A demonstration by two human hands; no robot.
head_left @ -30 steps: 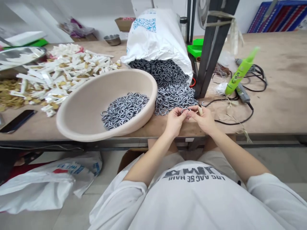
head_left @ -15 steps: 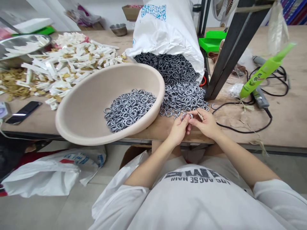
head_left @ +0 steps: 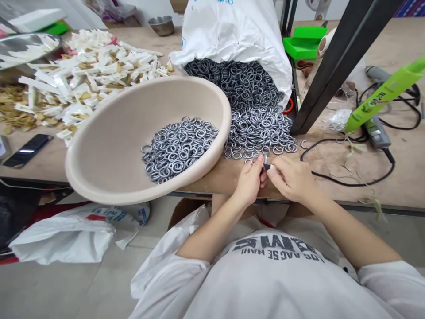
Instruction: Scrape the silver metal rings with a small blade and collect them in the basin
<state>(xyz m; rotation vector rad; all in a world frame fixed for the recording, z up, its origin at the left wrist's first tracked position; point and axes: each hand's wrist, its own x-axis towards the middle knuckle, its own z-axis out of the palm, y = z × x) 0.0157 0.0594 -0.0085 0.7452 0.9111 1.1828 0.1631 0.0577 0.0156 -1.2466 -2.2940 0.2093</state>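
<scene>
My left hand (head_left: 249, 182) is closed on a grey ring (head_left: 265, 158), pinched between thumb and fingers at the front edge of the table. Close against it, my right hand (head_left: 292, 178) is closed round a small tool with a dark, flat tip (head_left: 267, 166). The tip points at the ring; my fingers cover most of the tool. Just beyond both hands lies a pile of loose grey rings (head_left: 262, 126), spilling from a white sack (head_left: 232, 33). To the left, a beige basin (head_left: 99, 146) holds many similar rings (head_left: 181, 148).
A dark metal post (head_left: 338, 66) rises right of the sack. Beside it are a green tube (head_left: 385, 95), a corded grey tool (head_left: 378, 133) and green trays (head_left: 303, 44). White and tan pieces (head_left: 89, 75) are heaped at the left, near a phone (head_left: 28, 150).
My right hand has turned, and the tool's dark tip now shows against the ring; before, a pale stick end stuck up behind my fingers. The view has shifted slightly.
</scene>
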